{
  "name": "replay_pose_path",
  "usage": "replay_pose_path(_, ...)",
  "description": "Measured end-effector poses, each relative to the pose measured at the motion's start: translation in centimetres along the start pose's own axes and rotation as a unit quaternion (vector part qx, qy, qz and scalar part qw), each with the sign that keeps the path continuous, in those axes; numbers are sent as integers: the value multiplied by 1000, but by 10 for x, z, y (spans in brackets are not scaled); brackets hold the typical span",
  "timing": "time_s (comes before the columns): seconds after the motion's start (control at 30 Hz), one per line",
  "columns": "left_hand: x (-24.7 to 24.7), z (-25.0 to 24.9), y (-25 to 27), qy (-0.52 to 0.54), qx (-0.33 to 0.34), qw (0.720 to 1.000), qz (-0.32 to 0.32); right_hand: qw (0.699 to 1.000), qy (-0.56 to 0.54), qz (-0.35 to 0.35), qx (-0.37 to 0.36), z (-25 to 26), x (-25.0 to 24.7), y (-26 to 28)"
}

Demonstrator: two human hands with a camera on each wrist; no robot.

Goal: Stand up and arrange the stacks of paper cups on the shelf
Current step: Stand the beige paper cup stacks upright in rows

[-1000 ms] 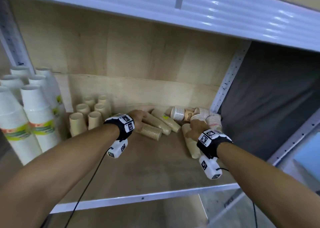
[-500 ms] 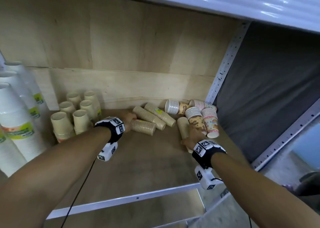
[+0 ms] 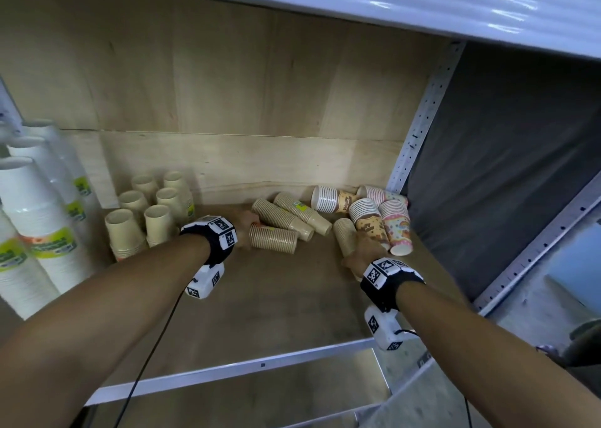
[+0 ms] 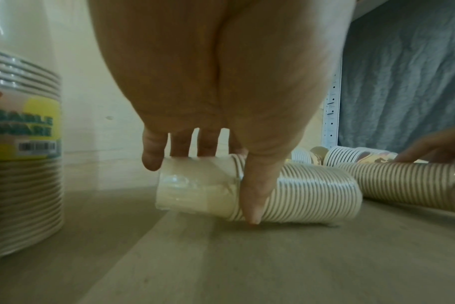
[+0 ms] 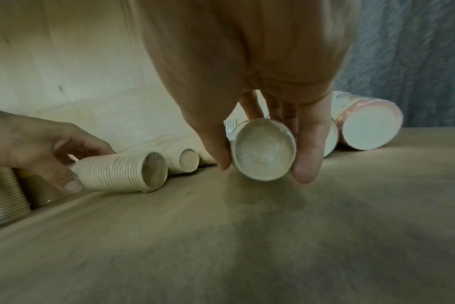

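Observation:
Several stacks of paper cups lie on their sides on the wooden shelf [image 3: 276, 314]. My left hand [image 3: 244, 229] grips the narrow end of a short beige stack [image 3: 273, 239]; in the left wrist view the thumb and fingers of that hand [image 4: 203, 181] curl round this stack [image 4: 299, 191]. My right hand [image 3: 364, 252] holds the near end of another lying beige stack [image 3: 344, 236], its base [image 5: 262, 150] pinched between thumb and fingers [image 5: 305, 170]. Two more beige stacks [image 3: 292, 213] and patterned stacks [image 3: 367, 219] lie behind.
Six beige stacks [image 3: 156, 209] stand upright at the back left, with tall white stacks [image 3: 39, 226] further left. A pink stack [image 3: 395, 227] lies by the metal post [image 3: 419, 115] and grey cloth [image 3: 504, 167]. A metal rail [image 3: 260, 364] edges the shelf front.
My right hand has slid back along its lying stack to the near end. My left hand stays on its short beige stack. The head view has shifted to the right.

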State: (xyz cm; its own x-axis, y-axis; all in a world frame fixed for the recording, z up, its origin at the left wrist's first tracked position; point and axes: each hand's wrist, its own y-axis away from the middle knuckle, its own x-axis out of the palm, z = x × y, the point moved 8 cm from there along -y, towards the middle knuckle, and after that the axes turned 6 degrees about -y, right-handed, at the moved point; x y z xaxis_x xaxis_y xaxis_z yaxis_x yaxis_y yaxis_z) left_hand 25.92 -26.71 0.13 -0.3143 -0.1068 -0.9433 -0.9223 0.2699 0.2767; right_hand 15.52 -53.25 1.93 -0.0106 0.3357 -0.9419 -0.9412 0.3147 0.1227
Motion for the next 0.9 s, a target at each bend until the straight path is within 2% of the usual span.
replay_pose_path(0.17,-25,-12,23,-74,28,997,-17,998,-47,-36,-8,6,-15,3)
replay_pose_path(0.3,-50,-23,39,-66,41,995,-58,987,-98,-121,-39,13,-36,9)
replay_pose_path(0.57,-85,-45,65,-50,72,993,-76,996,-25,-81,-32,34,-77,10)
replay_pose_path(0.8,-105,-59,78,-51,85,991,-91,991,43,-106,-62,86,-95,11)
replay_pose_path(0.9,-108,-64,81,-69,82,991,-84,991,50,-41,-120,114,-87,18)
